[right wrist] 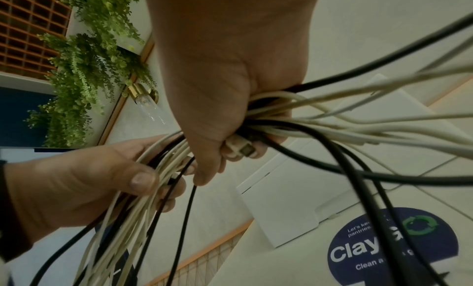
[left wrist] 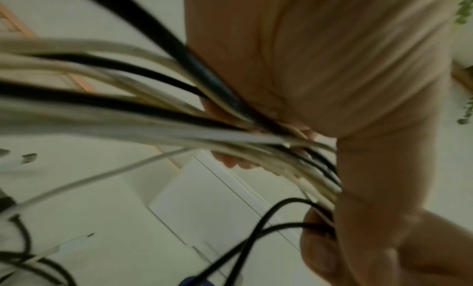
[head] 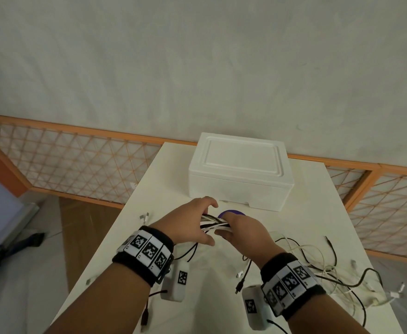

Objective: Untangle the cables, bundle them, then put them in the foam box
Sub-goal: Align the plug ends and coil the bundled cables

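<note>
My two hands meet above the middle of the white table (head: 135, 227). Between them runs a bundle of white and black cables (head: 214, 223). My left hand (head: 205, 221) grips one side of it, thumb below and fingers over the top. Curled round the other side is my right hand (head: 229, 225). In the right wrist view the right hand (right wrist: 238, 116) also clamps a white USB plug (right wrist: 243, 150), and the left hand (right wrist: 143, 181) pinches the cable strands (right wrist: 163, 169). More cable ends (head: 330, 273) trail over the table to the right. The white foam box (head: 241, 169) stands behind, lid on.
A round purple sticker (head: 233, 212) lies on the table just past my hands. Loose plugs lie at the table's left edge (head: 144, 216) and near edge (head: 239, 284). An orange lattice fence (head: 77, 162) runs behind the table. The floor drops away on the left.
</note>
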Motion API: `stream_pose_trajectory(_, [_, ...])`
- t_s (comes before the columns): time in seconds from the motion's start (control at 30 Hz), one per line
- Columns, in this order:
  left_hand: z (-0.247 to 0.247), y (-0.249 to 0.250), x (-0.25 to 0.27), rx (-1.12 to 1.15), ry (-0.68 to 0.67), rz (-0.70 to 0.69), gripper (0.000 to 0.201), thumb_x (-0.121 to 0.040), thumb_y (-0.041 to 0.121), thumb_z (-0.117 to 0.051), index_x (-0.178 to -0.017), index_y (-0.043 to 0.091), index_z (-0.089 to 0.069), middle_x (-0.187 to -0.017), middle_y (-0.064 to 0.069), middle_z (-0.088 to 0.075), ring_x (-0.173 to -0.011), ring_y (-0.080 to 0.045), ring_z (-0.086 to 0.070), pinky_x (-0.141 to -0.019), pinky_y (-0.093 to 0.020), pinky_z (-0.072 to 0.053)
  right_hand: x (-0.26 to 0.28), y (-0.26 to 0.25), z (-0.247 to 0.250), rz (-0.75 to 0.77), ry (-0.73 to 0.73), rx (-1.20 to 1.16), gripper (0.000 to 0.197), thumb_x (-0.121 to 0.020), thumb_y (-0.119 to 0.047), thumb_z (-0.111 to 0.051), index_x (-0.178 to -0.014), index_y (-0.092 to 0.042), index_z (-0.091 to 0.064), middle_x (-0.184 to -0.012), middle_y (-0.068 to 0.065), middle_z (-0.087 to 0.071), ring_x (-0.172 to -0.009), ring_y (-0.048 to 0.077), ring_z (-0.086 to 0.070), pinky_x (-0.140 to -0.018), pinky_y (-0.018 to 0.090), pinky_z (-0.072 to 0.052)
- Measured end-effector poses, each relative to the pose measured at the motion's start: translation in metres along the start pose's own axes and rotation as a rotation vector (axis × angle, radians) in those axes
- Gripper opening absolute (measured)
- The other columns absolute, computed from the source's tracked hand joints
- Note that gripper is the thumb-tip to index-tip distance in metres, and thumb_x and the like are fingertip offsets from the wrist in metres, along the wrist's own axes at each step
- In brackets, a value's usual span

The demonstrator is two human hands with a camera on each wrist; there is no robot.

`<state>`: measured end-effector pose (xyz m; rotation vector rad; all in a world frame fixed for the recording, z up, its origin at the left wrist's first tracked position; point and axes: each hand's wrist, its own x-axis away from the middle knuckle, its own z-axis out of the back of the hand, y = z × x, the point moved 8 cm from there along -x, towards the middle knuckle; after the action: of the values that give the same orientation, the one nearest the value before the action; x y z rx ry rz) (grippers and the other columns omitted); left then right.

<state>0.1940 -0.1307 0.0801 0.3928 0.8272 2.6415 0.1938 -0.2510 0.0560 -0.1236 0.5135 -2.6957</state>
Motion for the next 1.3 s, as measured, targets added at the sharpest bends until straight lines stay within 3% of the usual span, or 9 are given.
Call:
stream_pose_trajectory(0.2, [0.011,-0.010,-0.002,0.312,-0.045,0.062,0.069,-0.070,0.042,-0.080,-0.126,0.038,-0.041,-0.110,0.006,-0.047,-0.088,-0.010,-0.052,-0.082,-0.025,-0.045,0.003,-0.005,0.006,0.041,0.021,0.008,0.021,-0.092,-0.037,-0.053,-0.108,-0.024,-0.057,-0.088,-0.004,-0.066,-0.075,0.017,-0.060,-0.066,0.030,-0.050])
stream_pose_trajectory(0.43, [0.011,-0.018,-0.014,0.529,0.005,0.146,0.051,-0.078,0.069,-0.014,-0.107,0.038,-0.043,-0.100,0.002,-0.053,-0.073,-0.010,-0.044,-0.073,-0.026,-0.038,0.004,-0.012,0.009,0.081,0.032,0.042,0.017,-0.092,-0.027,-0.052,-0.109,-0.022,-0.055,-0.089,-0.001,-0.066,-0.081,0.022,-0.062,-0.067,0.033,-0.049])
stream_pose_trajectory(0.6, [-0.005,-0.002,-0.020,0.504,-0.090,0.122,0.053,-0.087,0.069,-0.006,-0.118,0.038,-0.034,-0.099,0.003,-0.052,-0.083,-0.012,-0.047,-0.093,-0.033,-0.040,0.004,-0.011,0.010,0.067,0.094,-0.073,0.052,-0.090,-0.023,-0.055,-0.132,-0.044,-0.035,-0.094,0.000,-0.067,-0.079,0.018,-0.064,-0.069,0.035,-0.056])
stream_pose_trajectory(0.7, [-0.011,-0.008,-0.026,0.570,-0.114,0.184,0.050,-0.068,0.088,-0.015,-0.104,0.062,-0.038,-0.087,0.000,-0.053,-0.076,-0.013,-0.053,-0.100,-0.046,-0.042,0.004,-0.011,0.011,0.100,0.108,-0.045,0.063,-0.090,-0.022,-0.056,-0.136,-0.052,-0.027,-0.092,0.000,-0.066,-0.077,0.018,-0.063,-0.068,0.037,-0.055])
stream_pose_trajectory(0.8, [-0.029,-0.018,-0.034,0.690,-0.198,0.237,0.057,-0.053,0.100,-0.029,-0.103,0.073,-0.039,-0.115,-0.023,-0.059,-0.102,-0.033,-0.058,-0.107,-0.052,-0.036,0.006,-0.020,0.016,0.155,0.162,-0.029,0.060,-0.090,-0.018,-0.055,-0.140,-0.044,-0.035,-0.088,0.001,-0.065,-0.076,0.020,-0.061,-0.066,0.037,-0.053])
stream_pose_trajectory(0.93, [-0.013,0.008,-0.024,0.849,-0.102,0.201,0.078,-0.079,0.081,-0.023,-0.144,0.037,-0.018,-0.149,-0.031,-0.029,-0.138,-0.043,-0.029,-0.116,-0.052,-0.022,0.010,-0.033,0.032,0.250,0.343,0.005,0.057,-0.069,-0.009,-0.068,-0.121,-0.032,-0.061,-0.068,-0.005,-0.065,-0.056,0.016,-0.059,-0.047,0.020,-0.036])
stream_pose_trajectory(1.03, [-0.014,-0.002,-0.024,0.981,-0.038,0.196,0.058,-0.096,0.056,-0.015,-0.147,0.029,-0.015,-0.130,-0.026,-0.053,-0.124,-0.027,-0.052,-0.101,-0.034,-0.044,0.012,-0.038,0.035,0.276,0.408,0.063,0.047,-0.058,-0.012,-0.069,-0.103,-0.028,-0.069,-0.059,-0.009,-0.062,-0.046,0.012,-0.055,-0.044,0.015,-0.032])
stream_pose_trajectory(1.13, [-0.018,-0.003,-0.016,0.967,-0.103,0.168,0.099,-0.065,0.088,-0.044,-0.146,0.042,-0.011,-0.133,-0.019,-0.053,-0.110,-0.016,-0.059,-0.083,-0.017,-0.048,0.009,-0.035,0.026,0.240,0.376,0.131,0.039,-0.048,-0.011,-0.085,-0.083,-0.025,-0.073,-0.058,-0.009,-0.063,-0.047,0.013,-0.057,-0.042,0.014,-0.034])
stream_pose_trajectory(1.3, [-0.017,0.006,-0.013,0.838,-0.197,0.017,0.140,-0.037,0.092,-0.060,-0.146,0.044,0.013,-0.157,-0.019,-0.015,-0.144,-0.025,-0.024,-0.118,-0.043,-0.021,0.011,-0.037,0.022,0.236,0.374,0.164,0.044,-0.049,-0.011,-0.086,-0.088,-0.021,-0.070,-0.059,-0.008,-0.062,-0.046,0.014,-0.056,-0.039,0.017,-0.035])
